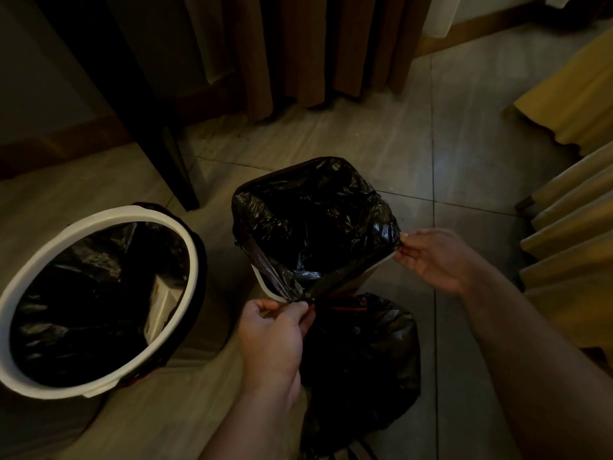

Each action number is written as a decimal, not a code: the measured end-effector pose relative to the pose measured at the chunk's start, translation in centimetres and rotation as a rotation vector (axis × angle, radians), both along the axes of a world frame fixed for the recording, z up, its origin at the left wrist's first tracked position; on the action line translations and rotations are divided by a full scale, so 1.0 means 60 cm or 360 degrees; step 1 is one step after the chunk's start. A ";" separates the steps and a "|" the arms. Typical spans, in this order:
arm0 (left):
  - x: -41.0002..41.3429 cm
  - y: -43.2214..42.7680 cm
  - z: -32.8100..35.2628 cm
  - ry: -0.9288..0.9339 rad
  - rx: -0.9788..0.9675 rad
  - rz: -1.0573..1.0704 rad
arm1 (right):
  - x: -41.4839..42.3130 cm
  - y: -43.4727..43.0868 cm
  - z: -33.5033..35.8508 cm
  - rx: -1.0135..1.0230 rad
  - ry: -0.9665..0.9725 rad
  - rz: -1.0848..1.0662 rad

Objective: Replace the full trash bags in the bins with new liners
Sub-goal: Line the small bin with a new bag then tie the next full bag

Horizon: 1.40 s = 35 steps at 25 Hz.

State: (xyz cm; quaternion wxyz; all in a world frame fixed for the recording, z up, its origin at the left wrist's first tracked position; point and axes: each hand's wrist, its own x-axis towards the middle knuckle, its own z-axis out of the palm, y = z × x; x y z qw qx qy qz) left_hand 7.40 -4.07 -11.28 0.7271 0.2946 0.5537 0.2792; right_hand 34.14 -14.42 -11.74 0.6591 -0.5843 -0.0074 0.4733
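1. While both bare forearms reach forward and down over the floor (464, 127), the left hand (270, 336) sits knuckles-up with thumb and fingertips pressed together. The right hand (438, 260) extends further out, wrist bent and fingers pointing left.
2. Each grip is a pinch on the black liner (315, 220). The left grasps a gathered, stretched fold at the near corner of the small bin (351, 283), and the right grasps the plastic at the bin's right edge.
3. This liner is thin, glossy and crinkled. It is draped over the far and left edges of the squarish pale bin, while the near edge shows bare between the two grips.
4. A full trash bag (361, 353), black, bulging and cinched with a red tie, lies on the floor touching the bin's near side, just right of the left wrist.
5. Toward the floor's left edge stands a round bin with a white rim (99, 217), holding its own black bag (83, 310) with a pale carton (162, 303) inside.
6. Brown curtains (298, 44) hang along the floor's far edge, a dark furniture leg (159, 127) stands at the far left, and yellow fabric (574, 227) borders the right edge.
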 end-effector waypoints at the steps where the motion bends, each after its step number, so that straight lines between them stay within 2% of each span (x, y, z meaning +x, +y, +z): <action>1: 0.004 -0.005 0.000 0.0012 0.0007 0.0011 | 0.000 -0.003 -0.003 -0.0010 -0.0025 0.0020; 6: 0.009 -0.010 0.004 0.0018 0.0013 0.0000 | -0.019 -0.009 -0.021 -0.0112 -0.0087 0.0016; 12: -0.016 0.016 -0.006 0.0212 0.0292 -0.0049 | -0.023 0.007 -0.026 -0.0294 -0.0300 -0.0033; 15: -0.028 0.022 -0.019 0.0349 0.0397 -0.0068 | -0.002 0.034 -0.001 -0.0438 -0.0858 -0.0111; 18: -0.035 0.024 -0.025 0.0485 0.0517 -0.0094 | -0.013 0.065 0.005 -0.0537 -0.1475 0.0249; 20: -0.034 0.024 -0.026 0.0435 0.0473 -0.0006 | -0.028 0.071 -0.008 -0.0561 -0.1651 0.0337; 25: -0.025 0.027 -0.021 0.0038 0.0011 0.0261 | -0.029 0.070 -0.008 -0.0646 -0.1927 0.0405; 29: -0.016 0.029 -0.013 -0.0056 -0.0158 0.0334 | -0.030 0.070 -0.005 -0.0729 -0.1935 0.0444; 35: -0.019 0.066 0.007 0.0238 0.0214 0.0194 | -0.037 0.068 -0.005 -0.0610 -0.1791 0.0365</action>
